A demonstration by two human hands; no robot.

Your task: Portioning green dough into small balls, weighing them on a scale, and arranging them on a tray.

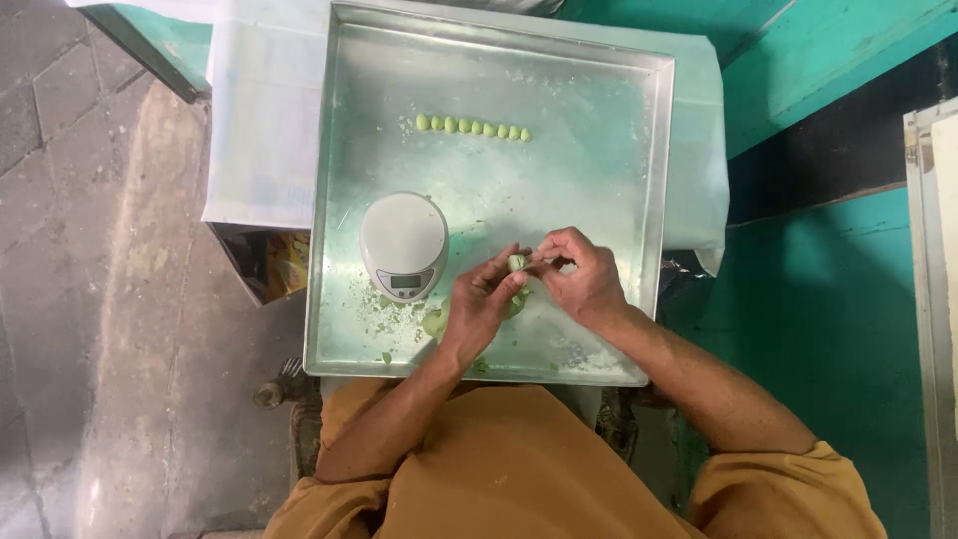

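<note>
both hands (pixel 477 304) (pixel 584 274) pinch soft green dough lump (pixel 517 263) over floury metal tray (pixel 654 180).

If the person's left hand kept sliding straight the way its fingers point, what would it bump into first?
The left hand points up and right, so it would first meet the small green dough piece at its fingertips, then the right hand pinching it. Depth is hard to judge.
</note>
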